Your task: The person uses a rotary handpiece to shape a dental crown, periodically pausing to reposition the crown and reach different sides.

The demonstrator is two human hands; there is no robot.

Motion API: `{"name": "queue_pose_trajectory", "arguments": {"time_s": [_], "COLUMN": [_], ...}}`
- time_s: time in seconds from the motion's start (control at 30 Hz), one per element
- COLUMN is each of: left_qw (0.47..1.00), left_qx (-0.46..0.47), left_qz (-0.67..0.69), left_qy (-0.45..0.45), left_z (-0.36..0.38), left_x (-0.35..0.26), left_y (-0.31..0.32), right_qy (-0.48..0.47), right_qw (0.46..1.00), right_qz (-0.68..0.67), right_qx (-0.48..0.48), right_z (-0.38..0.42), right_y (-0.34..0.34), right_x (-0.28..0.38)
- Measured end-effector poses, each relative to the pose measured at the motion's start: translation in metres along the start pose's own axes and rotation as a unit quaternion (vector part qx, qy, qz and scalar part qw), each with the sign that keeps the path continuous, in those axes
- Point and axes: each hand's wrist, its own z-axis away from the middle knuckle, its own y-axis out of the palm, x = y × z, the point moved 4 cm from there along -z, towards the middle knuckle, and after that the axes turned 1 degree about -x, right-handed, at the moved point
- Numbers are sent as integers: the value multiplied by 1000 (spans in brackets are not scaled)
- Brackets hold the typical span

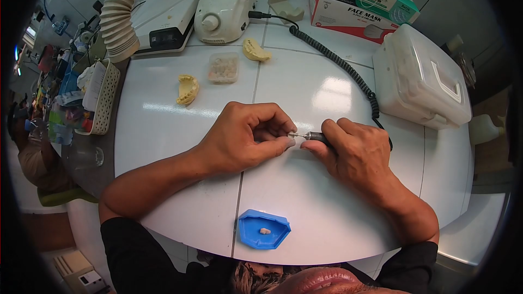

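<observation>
Over a glossy white tabletop [180, 179], both bare hands meet near the middle, dark sleeves behind them. Left hand [237, 136]: thumb and fingertips drawn nearly together, pinching a small pale piece [292, 134], most of it masked by the fingers; its shape is too small to make out. Right hand [357, 149]: fingers curled closed round a dark handpiece [318, 138], thumb along its near side, thin metal tip pointing left and reaching the pale piece between the left fingertips; whether tip and piece touch, cannot tell. Coiled black cord [338, 59] arcs across the far right of the surface, its plug end at a white control unit [222, 15] with a round knob. Two yellow dental casts [188, 90] lie beyond the left hand, a clear box [223, 80] of small pale bits between them. Nearer the person, a blue tray [245, 236] holds a pinkish lump [265, 231]. To the right, a white lidded case [419, 76]; behind, stacked face mask boxes [351, 19]. Far left, a ribbed hose [117, 27] bends down, a cream basket [103, 111] well to its near side.
</observation>
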Motion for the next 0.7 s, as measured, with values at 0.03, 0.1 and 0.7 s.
{"name": "queue_pose_trajectory", "arguments": {"time_s": [0.03,0.1,0.7], "left_qw": [1000,1000,998], "left_qx": [1,3,32], "left_qz": [1,2,49], "left_qy": [-3,-9,-21], "left_z": [0,0,-1], "left_x": [0,-1,6], "left_y": [0,0,-1], "right_qy": [4,0,-2], "right_qw": [1000,1000,1000], "right_qz": [1,0,-6], "right_qx": [0,-1,-1], "right_z": [0,0,-1], "right_y": [0,0,0], "right_x": [0,0,-1]}}
